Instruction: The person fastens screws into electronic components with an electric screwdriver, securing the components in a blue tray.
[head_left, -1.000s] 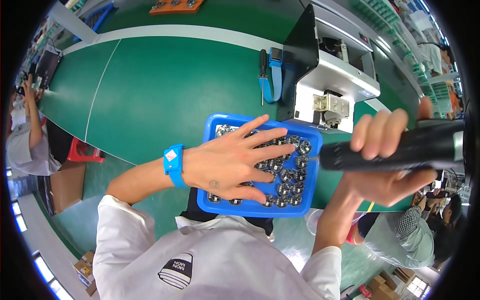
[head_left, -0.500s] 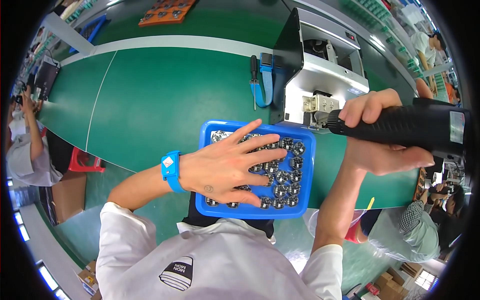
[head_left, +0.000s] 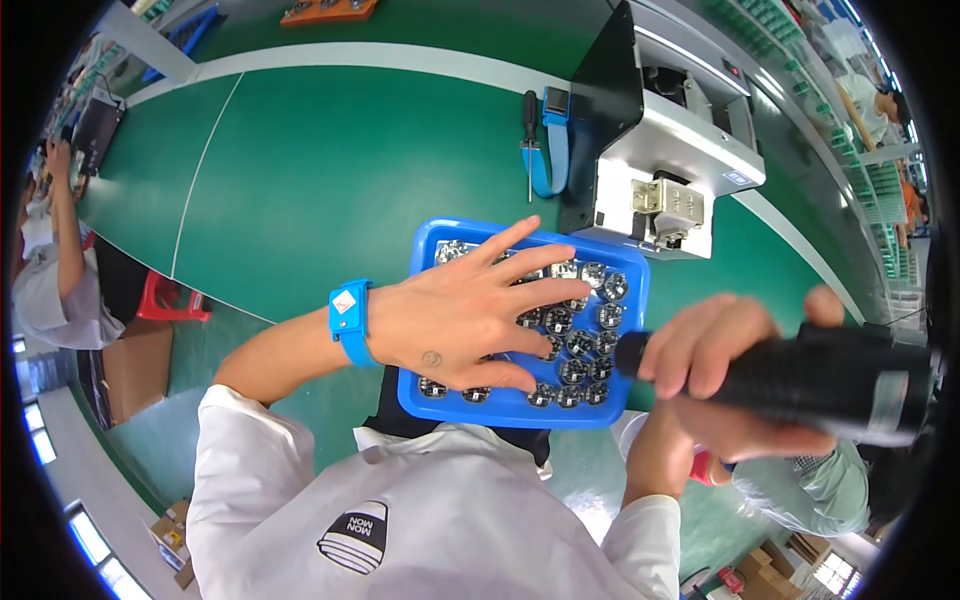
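Observation:
My left hand (head_left: pixel 465 320) lies with spread fingers over a blue plastic tray (head_left: pixel 560 417) full of small round electronic parts (head_left: pixel 573 371), dark and shiny with metal bits. Its palm hides the parts on the tray's left side, and I cannot tell whether the fingers press on them. A blue wrist strap (head_left: pixel 349 322) circles that wrist. My right hand (head_left: pixel 705 345), blurred, is wrapped round a black electric screwdriver (head_left: pixel 800 385). The tool lies nearly level, its narrow nose pointing left by the tray's right edge. Its bit cannot be made out.
A metal and black screw feeder (head_left: pixel 690 140) stands beyond the tray's right side. Left of it lie a hand screwdriver (head_left: pixel 530 140) and a blue strap (head_left: pixel 556 150) on the green table (head_left: pixel 330 180). An orange fixture (head_left: pixel 328 10) sits farther back. Other people are at both sides.
My right hand has brought the electric screwdriver away from the feeder's front, nearer to me and left toward the tray. My left hand stays spread over the tray. The view has shifted slightly.

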